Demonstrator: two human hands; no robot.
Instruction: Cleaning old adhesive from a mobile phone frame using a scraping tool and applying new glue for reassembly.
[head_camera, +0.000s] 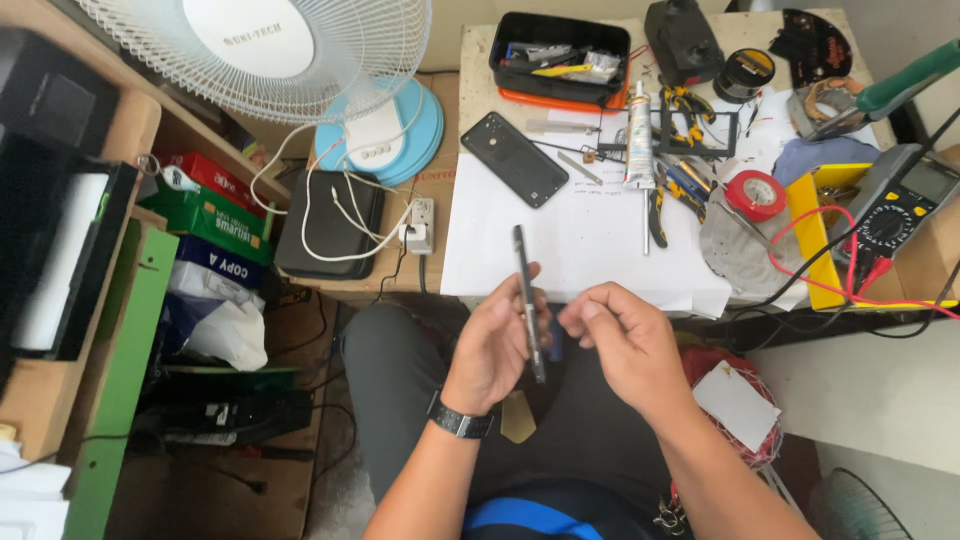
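My left hand (492, 345) grips a thin dark phone (526, 285) held edge-on, upright over my lap. A black watch sits on that wrist. My right hand (620, 335) is just right of the phone's lower part, fingers curled toward it and pinched together; whether it holds a small tool I cannot tell. Both hands hover in front of the near edge of the white paper sheet (580, 250) on the work table.
On the table lie a black phone back (514, 158), a glue tube (638, 135), pliers (668, 190), red tape roll (755, 193), a multimeter (893, 213) with red leads, and a black tool tray (560, 58). A white fan (290, 50) and power strip (420, 225) stand left.
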